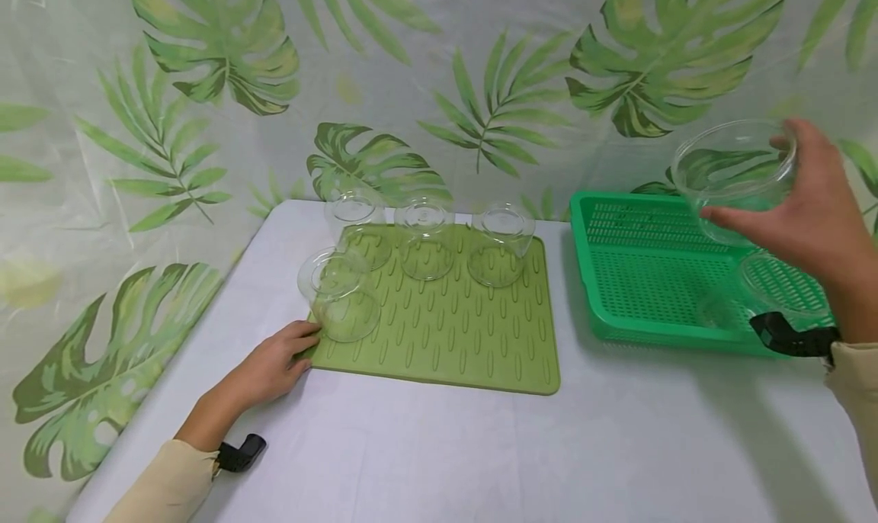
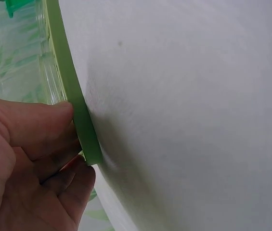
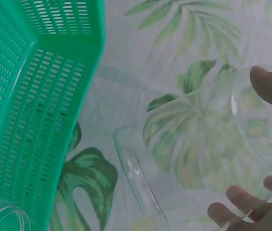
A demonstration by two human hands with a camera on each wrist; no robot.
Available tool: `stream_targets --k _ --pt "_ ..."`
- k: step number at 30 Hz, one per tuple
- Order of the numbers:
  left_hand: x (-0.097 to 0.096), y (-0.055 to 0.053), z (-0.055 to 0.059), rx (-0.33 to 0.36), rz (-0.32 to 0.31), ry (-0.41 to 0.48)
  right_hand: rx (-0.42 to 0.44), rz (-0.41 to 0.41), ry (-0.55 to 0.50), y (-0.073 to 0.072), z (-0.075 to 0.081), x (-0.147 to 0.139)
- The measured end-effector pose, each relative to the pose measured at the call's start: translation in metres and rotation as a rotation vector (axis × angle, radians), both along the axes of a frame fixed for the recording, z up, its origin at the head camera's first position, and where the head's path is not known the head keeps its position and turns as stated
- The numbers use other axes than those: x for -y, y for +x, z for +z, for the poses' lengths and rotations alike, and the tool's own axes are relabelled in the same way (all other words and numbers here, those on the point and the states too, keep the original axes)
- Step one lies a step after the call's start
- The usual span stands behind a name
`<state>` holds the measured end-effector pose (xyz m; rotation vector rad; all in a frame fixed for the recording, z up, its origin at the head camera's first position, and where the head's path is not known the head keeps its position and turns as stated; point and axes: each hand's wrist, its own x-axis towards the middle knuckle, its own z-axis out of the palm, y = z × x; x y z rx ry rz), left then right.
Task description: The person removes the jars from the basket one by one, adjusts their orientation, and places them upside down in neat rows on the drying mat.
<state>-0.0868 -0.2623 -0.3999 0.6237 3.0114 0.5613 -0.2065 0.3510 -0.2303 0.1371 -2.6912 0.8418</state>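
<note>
My right hand (image 1: 812,210) grips a clear plastic cup (image 1: 730,191) by its sides, thumb and fingers spread round it, raised over the green basket's back right part. In the right wrist view this cup (image 3: 193,149) appears tilted, with the fingers (image 3: 244,207) on its lower side. At the front left corner of the olive-green ribbed mat (image 1: 439,340), my left hand (image 1: 274,363) pinches the mat's edge. The left wrist view shows the thumb (image 2: 44,120) against the green edge (image 2: 75,96), with the fingers bent round the corner. The nearest clear cup (image 1: 343,302) stands beside these fingers.
Three more clear cups (image 1: 425,241) stand in a row along the mat's back edge. The green perforated basket (image 1: 590,294) sits to the mat's right, holding another clear cup (image 1: 775,294). A leaf-printed sheet (image 1: 494,88) hangs behind the white-covered table (image 1: 425,447).
</note>
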Motion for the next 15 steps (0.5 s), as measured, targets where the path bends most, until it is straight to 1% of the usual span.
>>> stream_targets --k 4,11,13,15 --pt "0.0 0.0 0.001 -0.007 0.004 -0.005 -0.034 0.02 0.084 0.004 0.002 0.012" --pt "-0.002 0.001 0.002 -0.002 0.0 0.0 -0.169 0.068 0.304 0.014 -0.001 0.035" --pt "-0.002 0.002 0.002 0.0 0.001 -0.002 -0.18 0.082 0.351 0.016 -0.001 0.041" --pt "-0.002 0.002 0.003 -0.002 0.001 -0.001 -0.167 0.085 0.397 0.019 -0.001 0.045"
